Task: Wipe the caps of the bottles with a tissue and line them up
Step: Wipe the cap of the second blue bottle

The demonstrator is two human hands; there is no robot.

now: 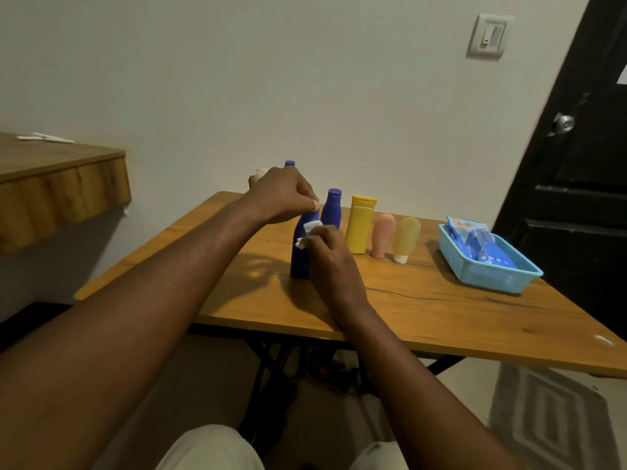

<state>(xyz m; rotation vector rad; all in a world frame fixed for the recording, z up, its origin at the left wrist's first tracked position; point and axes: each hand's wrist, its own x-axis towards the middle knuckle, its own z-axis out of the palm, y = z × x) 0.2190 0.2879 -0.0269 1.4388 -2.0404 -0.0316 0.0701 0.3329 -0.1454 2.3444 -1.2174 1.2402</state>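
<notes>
On the orange-brown wooden table (pixel 424 310) by the white wall, I see the right hand (pixel 330 262) curled round a crumpled white tissue (pixel 310 232), pressing it to the shoulder of an upright dark blue plastic bottle (pixel 302 256). The left hand (pixel 281 195) grips that bottle's top from above. Just beyond stand a second blue bottle (pixel 331 208), a yellow flip-top bottle (pixel 360 228), a pink tube (pixel 382 236) and a pale yellow tube (pixel 405 237), in a row.

Tissue (pixel 311 228) in right hand (pixel 330 257) against blue bottle (pixel 300 262)
</notes>
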